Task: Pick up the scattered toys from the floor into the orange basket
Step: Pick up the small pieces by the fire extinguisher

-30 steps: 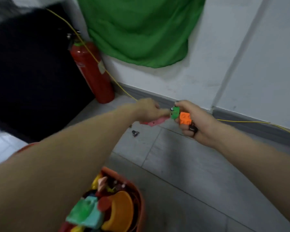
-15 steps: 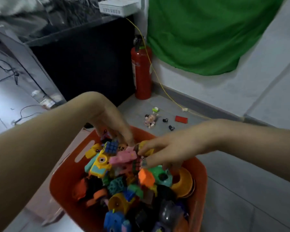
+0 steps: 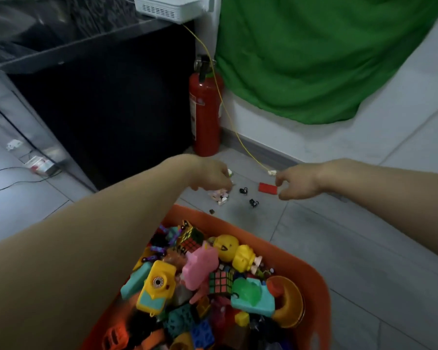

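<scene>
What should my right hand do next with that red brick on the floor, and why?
Probably close the right hand on the red brick and lift it. Thumb and fingers already bracket the brick's right end but do not seem to grip it yet. It lies flat on the floor, and the orange basket sits just below for the drop.

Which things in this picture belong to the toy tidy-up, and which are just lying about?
Part of the job:
orange basket, full of toys
red brick on the floor, by the right hand
pink toy under the left hand
small black pieces on the floor

Just lying about:
fire extinguisher
green cloth
yellow cable
white box
</scene>
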